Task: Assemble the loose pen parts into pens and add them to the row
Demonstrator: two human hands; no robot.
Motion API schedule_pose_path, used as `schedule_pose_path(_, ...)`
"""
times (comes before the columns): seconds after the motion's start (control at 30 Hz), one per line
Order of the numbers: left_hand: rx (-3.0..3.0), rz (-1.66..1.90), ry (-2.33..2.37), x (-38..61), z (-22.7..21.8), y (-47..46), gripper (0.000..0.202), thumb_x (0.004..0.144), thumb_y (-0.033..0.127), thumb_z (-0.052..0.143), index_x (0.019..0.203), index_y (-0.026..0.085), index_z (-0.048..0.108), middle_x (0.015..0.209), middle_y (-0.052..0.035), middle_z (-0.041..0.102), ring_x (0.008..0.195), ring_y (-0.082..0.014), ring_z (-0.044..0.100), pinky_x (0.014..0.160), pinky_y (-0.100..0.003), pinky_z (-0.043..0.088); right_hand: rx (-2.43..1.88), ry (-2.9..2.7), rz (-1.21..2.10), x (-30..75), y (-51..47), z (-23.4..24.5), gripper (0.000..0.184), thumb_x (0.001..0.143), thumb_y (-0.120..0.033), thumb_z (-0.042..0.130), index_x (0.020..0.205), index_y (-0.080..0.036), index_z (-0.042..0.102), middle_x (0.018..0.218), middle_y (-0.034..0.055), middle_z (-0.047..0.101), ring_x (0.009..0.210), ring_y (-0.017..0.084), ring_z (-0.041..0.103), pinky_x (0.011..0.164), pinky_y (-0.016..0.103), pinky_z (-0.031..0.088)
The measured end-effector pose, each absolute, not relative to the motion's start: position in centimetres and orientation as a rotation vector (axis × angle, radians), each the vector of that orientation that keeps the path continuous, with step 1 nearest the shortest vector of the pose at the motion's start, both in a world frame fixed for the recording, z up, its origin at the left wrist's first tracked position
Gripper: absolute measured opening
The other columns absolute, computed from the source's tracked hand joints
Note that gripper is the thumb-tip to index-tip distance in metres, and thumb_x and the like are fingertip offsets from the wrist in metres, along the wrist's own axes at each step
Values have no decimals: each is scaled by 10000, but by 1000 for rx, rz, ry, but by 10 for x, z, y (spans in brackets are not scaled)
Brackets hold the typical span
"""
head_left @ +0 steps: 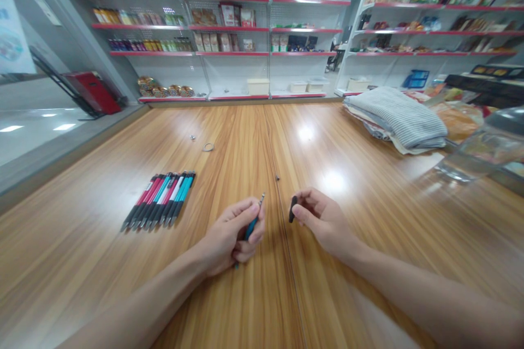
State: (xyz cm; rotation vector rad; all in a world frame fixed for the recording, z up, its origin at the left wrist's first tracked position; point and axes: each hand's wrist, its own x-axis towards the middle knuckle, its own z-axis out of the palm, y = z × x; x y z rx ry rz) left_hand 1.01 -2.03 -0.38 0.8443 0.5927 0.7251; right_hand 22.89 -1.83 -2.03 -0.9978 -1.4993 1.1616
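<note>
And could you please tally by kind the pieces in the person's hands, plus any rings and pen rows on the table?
Blue pen piece, in the left hand: 1
Black piece, in the right hand: 1
Ring: 1
Row of pens: 1
Total: 4

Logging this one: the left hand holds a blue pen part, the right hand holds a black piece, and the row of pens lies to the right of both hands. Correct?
Not quite: the row of pens lies to the left of both hands, as the head view shows.
</note>
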Motion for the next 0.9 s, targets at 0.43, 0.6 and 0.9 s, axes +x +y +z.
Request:
schedule_pose_path(0.43,859,339,601,6,1,-20,239,937,396,398,853,185,472,552,39,478,324,-13,148,281,-119,135,-757,-1122,1581,230,-12,-21,284,796,-325,709,952,-185,517,919,74,697,718,146,628,576,259,467)
schedule_pose_path(0.6,867,324,633,7,0,-21,245,933,417,411,850,194,470,551,44,478,314,-12,141,275,-122,122,-782,-1114,1538,230,-13,-21,281,788,-307,714,952,-173,531,857,66,690,634,119,583,515,229,439)
schedule_pose_path(0.9,908,314,684,7,2,-21,277,916,463,442,830,200,461,557,49,483,311,-15,161,274,-120,107,-826,-1200,1478,229,-15,-22,272,799,-337,697,945,-180,530,871,61,697,518,77,503,450,206,398)
